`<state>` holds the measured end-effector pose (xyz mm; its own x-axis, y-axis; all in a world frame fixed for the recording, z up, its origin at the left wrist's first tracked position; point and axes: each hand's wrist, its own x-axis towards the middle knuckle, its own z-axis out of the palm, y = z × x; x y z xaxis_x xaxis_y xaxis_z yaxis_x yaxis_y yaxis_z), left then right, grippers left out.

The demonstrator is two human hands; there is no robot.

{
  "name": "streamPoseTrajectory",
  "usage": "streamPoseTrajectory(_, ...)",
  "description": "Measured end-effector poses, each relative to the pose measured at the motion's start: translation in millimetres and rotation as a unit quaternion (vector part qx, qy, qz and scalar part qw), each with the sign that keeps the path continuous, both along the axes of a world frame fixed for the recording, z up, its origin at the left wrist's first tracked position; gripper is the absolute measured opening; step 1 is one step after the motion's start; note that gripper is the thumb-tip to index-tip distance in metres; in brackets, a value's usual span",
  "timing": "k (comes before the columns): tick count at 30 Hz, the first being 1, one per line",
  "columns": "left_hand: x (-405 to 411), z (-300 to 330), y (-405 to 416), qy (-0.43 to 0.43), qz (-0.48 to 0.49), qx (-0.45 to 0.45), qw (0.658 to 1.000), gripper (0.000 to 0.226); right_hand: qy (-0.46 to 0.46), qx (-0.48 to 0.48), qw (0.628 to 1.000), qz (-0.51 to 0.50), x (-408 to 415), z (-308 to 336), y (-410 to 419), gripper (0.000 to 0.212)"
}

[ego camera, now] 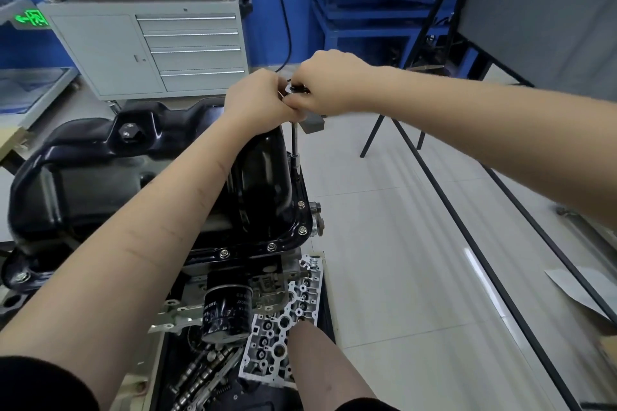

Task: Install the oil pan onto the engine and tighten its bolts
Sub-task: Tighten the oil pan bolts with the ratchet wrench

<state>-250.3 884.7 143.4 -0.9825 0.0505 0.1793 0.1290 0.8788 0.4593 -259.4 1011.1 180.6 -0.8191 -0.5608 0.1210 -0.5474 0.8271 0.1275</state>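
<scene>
The black oil pan (140,177) is sitting on top of the engine (277,280) in the left and middle part of the frame, with its deep side up. Its long axis is running from the lower left toward the upper middle of the frame. Along its right flange several bolts (302,229) are sitting in their holes.

At the far right end of the flange a socket extension (294,143) is standing nearly upright, its lower end on the flange. Above it, in the upper middle of the frame, both hands are meeting. The left hand (258,95) is curling its fingers around the top of the tool. The right hand (329,83) is gripping the ratchet head (297,88) from the right side, and a grey handle end (314,123) is showing just below it.

Under the pan a black oil filter (227,314) is pointing toward the bottom of the frame. Just beside it on the right a cylinder head (283,320) is lying. In the upper left a grey tool cabinet (150,47) is standing against the blue wall.
</scene>
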Motion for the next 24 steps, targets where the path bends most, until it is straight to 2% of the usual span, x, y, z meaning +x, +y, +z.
streamPoseTrajectory(2,1,1,1,0.003,0.002,-0.007,1.0,0.035,-0.008,-0.068,0.997,-0.028,4,-9,-1,0.033)
streamPoseTrajectory(4,2,2,1,0.002,0.002,-0.014,1.0,0.033,-0.03,-0.127,0.989,-0.063,6,-14,-4,0.034)
streamPoseTrajectory(6,3,2,1,0.005,0.002,-0.02,1.0,0.032,-0.046,-0.154,0.982,-0.094,7,-16,-9,0.031)
streamPoseTrajectory(8,4,2,2,0.013,-0.001,-0.02,1.0,0.035,-0.039,-0.151,0.982,-0.11,8,-17,-12,0.028)
streamPoseTrajectory(15,4,0,4,0.036,-0.002,-0.036,0.999,0.037,-0.012,-0.131,0.983,-0.127,10,-19,-13,0.039)
streamPoseTrajectory(20,-1,-2,3,0.038,0.003,-0.049,0.998,0.006,-0.027,-0.122,0.984,-0.125,10,-19,-15,0.038)
streamPoseTrajectory(22,-1,-3,3,0.037,0.003,-0.051,0.998,0.007,-0.034,-0.132,0.982,-0.133,10,-20,-15,0.037)
streamPoseTrajectory(24,0,-3,3,0.037,0.008,-0.053,0.998,0.02,-0.037,-0.142,0.979,-0.14,10,-20,-14,0.036)
